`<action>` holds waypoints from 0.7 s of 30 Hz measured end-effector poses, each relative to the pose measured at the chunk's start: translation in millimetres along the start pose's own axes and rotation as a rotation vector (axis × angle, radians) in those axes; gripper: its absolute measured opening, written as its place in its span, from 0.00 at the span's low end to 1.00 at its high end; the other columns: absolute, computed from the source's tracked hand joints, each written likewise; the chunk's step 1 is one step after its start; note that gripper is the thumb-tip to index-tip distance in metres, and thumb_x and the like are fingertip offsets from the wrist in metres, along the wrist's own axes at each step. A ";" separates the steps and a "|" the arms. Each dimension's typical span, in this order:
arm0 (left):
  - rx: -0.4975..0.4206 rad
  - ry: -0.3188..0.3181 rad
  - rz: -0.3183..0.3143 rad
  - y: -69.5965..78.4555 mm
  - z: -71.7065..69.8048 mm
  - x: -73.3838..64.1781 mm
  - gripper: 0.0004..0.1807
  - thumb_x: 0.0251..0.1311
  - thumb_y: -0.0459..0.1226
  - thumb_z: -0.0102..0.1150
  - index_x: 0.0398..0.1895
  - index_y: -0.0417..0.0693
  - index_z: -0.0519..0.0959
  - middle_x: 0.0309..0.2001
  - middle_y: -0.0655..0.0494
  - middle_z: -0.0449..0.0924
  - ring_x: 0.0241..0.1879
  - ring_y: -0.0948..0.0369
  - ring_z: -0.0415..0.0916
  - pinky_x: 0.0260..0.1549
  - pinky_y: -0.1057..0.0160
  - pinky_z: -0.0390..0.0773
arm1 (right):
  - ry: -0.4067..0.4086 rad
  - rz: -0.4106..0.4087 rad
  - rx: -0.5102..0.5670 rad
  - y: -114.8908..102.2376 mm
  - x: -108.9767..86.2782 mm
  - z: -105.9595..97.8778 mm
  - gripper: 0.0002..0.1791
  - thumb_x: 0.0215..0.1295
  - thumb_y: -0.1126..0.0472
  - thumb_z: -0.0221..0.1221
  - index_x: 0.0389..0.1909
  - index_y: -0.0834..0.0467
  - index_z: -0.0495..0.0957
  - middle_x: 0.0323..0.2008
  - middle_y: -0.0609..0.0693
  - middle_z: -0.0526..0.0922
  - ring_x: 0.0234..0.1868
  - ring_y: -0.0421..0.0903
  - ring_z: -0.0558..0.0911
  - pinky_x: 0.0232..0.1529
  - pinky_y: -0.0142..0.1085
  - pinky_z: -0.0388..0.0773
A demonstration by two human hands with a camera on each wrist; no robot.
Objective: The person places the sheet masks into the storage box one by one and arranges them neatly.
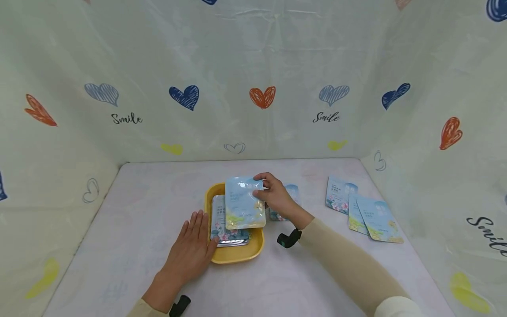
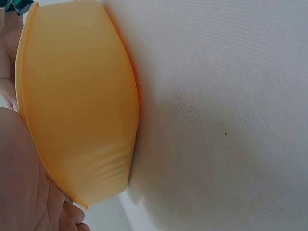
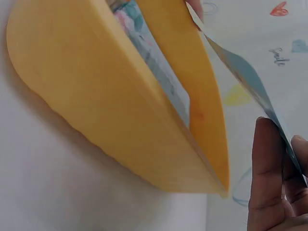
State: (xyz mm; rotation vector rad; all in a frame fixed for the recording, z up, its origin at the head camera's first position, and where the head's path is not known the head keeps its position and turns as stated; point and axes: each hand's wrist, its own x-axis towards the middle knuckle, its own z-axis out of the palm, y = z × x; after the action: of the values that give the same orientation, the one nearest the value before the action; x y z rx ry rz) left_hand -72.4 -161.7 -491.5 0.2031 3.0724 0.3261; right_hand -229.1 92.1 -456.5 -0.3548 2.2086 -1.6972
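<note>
My right hand (image 1: 279, 198) pinches a light blue sachet (image 1: 243, 202) with a yellow-green lower edge by its right side, above a yellow tray (image 1: 237, 255). In the right wrist view the sachet (image 3: 245, 79) is seen nearly edge-on, between thumb and fingers, over the tray's rim. Inside the tray lie flat sachets with pink flowers (image 1: 218, 215), partly covered by the held one. My left hand (image 1: 192, 246) rests with straight fingers along the tray's left rim. The left wrist view shows the tray's outer wall (image 2: 77, 96) beside the palm.
Just right of the tray, another blue sachet (image 1: 292, 191) lies on the white table (image 1: 158, 193), partly hidden by my right hand. Farther right, a flowered sachet (image 1: 336, 193) lies beside two overlapping yellow-green-edged sachets (image 1: 380, 220). A heart-printed curtain (image 1: 222, 57) stands behind and at both sides.
</note>
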 end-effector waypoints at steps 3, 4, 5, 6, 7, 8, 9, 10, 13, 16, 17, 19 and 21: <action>-0.012 -0.001 -0.001 -0.2 -0.2 -0.2 0.44 0.80 0.53 0.48 0.83 0.30 0.49 0.83 0.33 0.49 0.84 0.39 0.44 0.81 0.37 0.52 | -0.032 -0.002 -0.022 1.9 2.2 9.8 0.22 0.76 0.66 0.61 0.66 0.52 0.71 0.41 0.55 0.78 0.34 0.47 0.81 0.31 0.35 0.83; -0.016 -0.002 -0.001 -0.2 -0.3 -0.2 0.44 0.80 0.53 0.48 0.83 0.30 0.49 0.83 0.33 0.49 0.84 0.39 0.44 0.80 0.37 0.52 | -0.046 -0.010 -0.030 2.3 2.7 12.9 0.21 0.76 0.66 0.61 0.66 0.52 0.71 0.39 0.55 0.77 0.33 0.47 0.80 0.31 0.35 0.81; -0.019 -0.004 0.000 -0.2 -0.5 -0.2 0.44 0.80 0.53 0.48 0.83 0.30 0.49 0.83 0.33 0.49 0.84 0.39 0.44 0.80 0.37 0.52 | -0.059 -0.015 -0.038 2.7 3.2 15.7 0.21 0.76 0.66 0.61 0.66 0.53 0.71 0.38 0.55 0.77 0.32 0.47 0.79 0.30 0.35 0.79; -0.021 -0.005 0.001 -0.2 -0.7 -0.2 0.44 0.80 0.52 0.48 0.83 0.30 0.49 0.83 0.33 0.49 0.84 0.39 0.44 0.80 0.37 0.52 | -0.072 -0.020 -0.040 2.6 3.6 18.6 0.21 0.76 0.66 0.61 0.66 0.53 0.71 0.38 0.54 0.78 0.31 0.46 0.79 0.30 0.34 0.78; -0.023 -0.006 0.001 -0.2 -0.9 -0.3 0.44 0.80 0.52 0.48 0.83 0.30 0.49 0.83 0.32 0.49 0.84 0.39 0.44 0.80 0.37 0.52 | -0.084 -0.024 -0.048 2.5 4.0 21.1 0.21 0.76 0.66 0.61 0.66 0.53 0.71 0.37 0.54 0.78 0.30 0.46 0.78 0.30 0.34 0.76; -0.025 -0.006 0.002 -0.2 -1.0 -0.3 0.44 0.80 0.52 0.48 0.83 0.30 0.49 0.83 0.32 0.49 0.84 0.39 0.44 0.80 0.37 0.52 | -0.098 -0.031 -0.048 2.3 4.4 23.3 0.21 0.77 0.67 0.60 0.66 0.54 0.71 0.36 0.55 0.78 0.28 0.46 0.77 0.29 0.35 0.74; -0.023 -0.007 0.002 -0.1 -0.9 -0.4 0.44 0.80 0.52 0.48 0.83 0.30 0.49 0.83 0.32 0.49 0.84 0.39 0.44 0.80 0.37 0.52 | -0.109 -0.034 -0.048 2.4 4.9 25.7 0.21 0.77 0.67 0.60 0.66 0.54 0.70 0.36 0.55 0.80 0.27 0.46 0.76 0.29 0.35 0.73; -0.023 -0.008 0.001 0.0 -1.0 -0.5 0.44 0.80 0.52 0.48 0.83 0.30 0.48 0.83 0.32 0.49 0.84 0.39 0.44 0.80 0.37 0.52 | -0.115 -0.032 -0.051 2.8 5.5 28.0 0.21 0.77 0.66 0.60 0.66 0.54 0.70 0.38 0.56 0.81 0.26 0.46 0.76 0.28 0.35 0.73; -0.023 -0.010 0.000 -0.4 -0.6 -0.5 0.44 0.80 0.52 0.49 0.83 0.30 0.48 0.83 0.32 0.49 0.84 0.39 0.44 0.80 0.38 0.52 | -0.119 -0.025 -0.089 3.9 7.2 33.8 0.21 0.77 0.65 0.60 0.66 0.53 0.71 0.40 0.56 0.83 0.25 0.45 0.75 0.28 0.34 0.73; -0.026 -0.014 -0.002 -0.8 -0.4 -0.4 0.45 0.80 0.52 0.49 0.83 0.30 0.48 0.83 0.32 0.49 0.84 0.39 0.44 0.80 0.37 0.52 | -0.111 -0.025 -0.138 5.5 9.0 39.0 0.20 0.76 0.65 0.62 0.65 0.53 0.72 0.45 0.54 0.85 0.28 0.44 0.79 0.30 0.33 0.77; -0.027 -0.016 -0.002 -1.2 -0.1 -0.2 0.45 0.80 0.52 0.49 0.83 0.30 0.48 0.83 0.32 0.48 0.84 0.39 0.43 0.80 0.37 0.52 | -0.108 -0.026 -0.155 5.5 9.2 40.5 0.20 0.76 0.64 0.62 0.65 0.53 0.72 0.46 0.54 0.86 0.29 0.44 0.80 0.30 0.33 0.78; -0.031 -0.023 -0.002 -1.4 0.0 0.1 0.45 0.80 0.53 0.48 0.83 0.30 0.47 0.84 0.33 0.47 0.84 0.39 0.43 0.80 0.37 0.52 | -0.106 -0.031 -0.188 5.3 9.7 42.9 0.20 0.75 0.64 0.63 0.64 0.53 0.72 0.48 0.54 0.87 0.32 0.44 0.83 0.31 0.33 0.79; -0.036 -0.029 -0.004 -1.7 0.0 0.3 0.45 0.81 0.53 0.47 0.84 0.31 0.46 0.84 0.33 0.47 0.84 0.39 0.42 0.81 0.37 0.51 | -0.110 -0.037 -0.218 4.2 9.6 44.8 0.21 0.75 0.64 0.64 0.64 0.54 0.72 0.50 0.55 0.87 0.32 0.44 0.84 0.31 0.34 0.80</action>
State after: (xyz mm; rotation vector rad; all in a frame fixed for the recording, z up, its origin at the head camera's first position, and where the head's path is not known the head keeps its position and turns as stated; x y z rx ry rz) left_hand -72.9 -163.3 -491.9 0.1985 3.0355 0.3744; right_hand -219.6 49.8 -472.1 -0.5324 2.3220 -1.4206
